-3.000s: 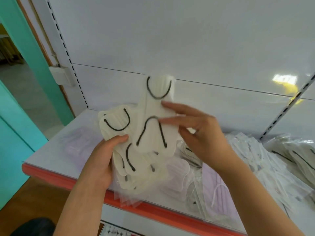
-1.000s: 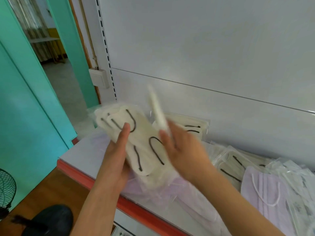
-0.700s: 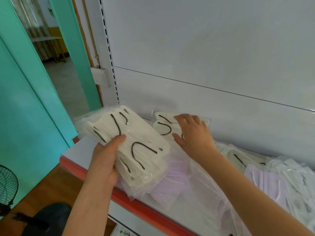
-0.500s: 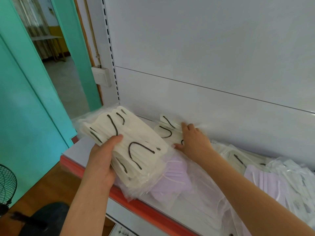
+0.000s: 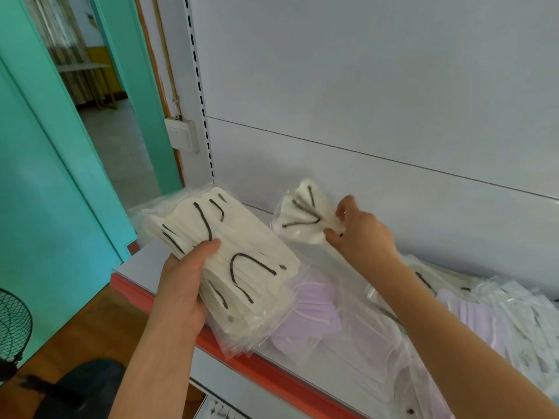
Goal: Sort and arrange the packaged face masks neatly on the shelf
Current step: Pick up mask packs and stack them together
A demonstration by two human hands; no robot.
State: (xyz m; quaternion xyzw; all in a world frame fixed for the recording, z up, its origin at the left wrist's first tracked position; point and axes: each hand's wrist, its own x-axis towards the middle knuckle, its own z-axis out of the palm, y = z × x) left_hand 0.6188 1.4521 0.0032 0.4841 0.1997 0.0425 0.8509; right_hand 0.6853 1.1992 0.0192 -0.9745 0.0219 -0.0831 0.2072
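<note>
Left hand (image 5: 181,285) grips the cream stack (image 5: 242,267), right hand (image 5: 360,237) pinches another cream packet (image 5: 302,219) by the shelf (image 5: 142,261) back, loose pile (image 5: 453,322) still unsorted.

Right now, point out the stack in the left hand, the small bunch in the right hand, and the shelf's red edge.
stack of cream masks (image 5: 242,261), head view, top packet's face.
small bunch of masks (image 5: 302,219), head view, its fanned middle.
red shelf edge (image 5: 272,373), head view, front strip.
</note>
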